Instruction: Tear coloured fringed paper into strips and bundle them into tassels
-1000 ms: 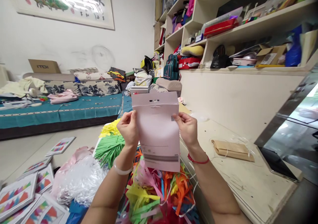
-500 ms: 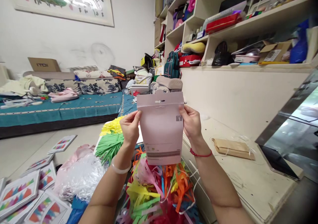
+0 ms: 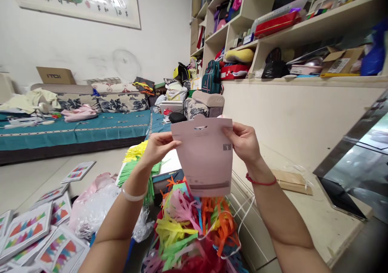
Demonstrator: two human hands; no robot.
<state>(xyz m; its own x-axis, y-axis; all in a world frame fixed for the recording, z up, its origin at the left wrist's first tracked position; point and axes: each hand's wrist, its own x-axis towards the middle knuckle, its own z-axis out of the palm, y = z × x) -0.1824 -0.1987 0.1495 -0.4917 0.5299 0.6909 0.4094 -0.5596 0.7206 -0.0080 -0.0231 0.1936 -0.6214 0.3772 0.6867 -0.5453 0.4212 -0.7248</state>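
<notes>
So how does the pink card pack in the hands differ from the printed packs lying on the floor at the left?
The pink pack is held upright by the left hand and right hand; the printed packs lie flat on the floor. The pink pack's facing side is plain with small print and a hang slot; the printed packs show bright multicoloured pictures. Both are flat rectangular packs.

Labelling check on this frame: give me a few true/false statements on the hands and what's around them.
1. Both hands hold the pink pouch. True: left hand and right hand grip its upper edges.
2. The pouch lies flat on the desk. False: it is held upright in the air.
3. Coloured paper strips sit below the pouch. True.
4. The right wrist wears a white bangle. False: it wears a red string; the bangle is on the left wrist.
</notes>
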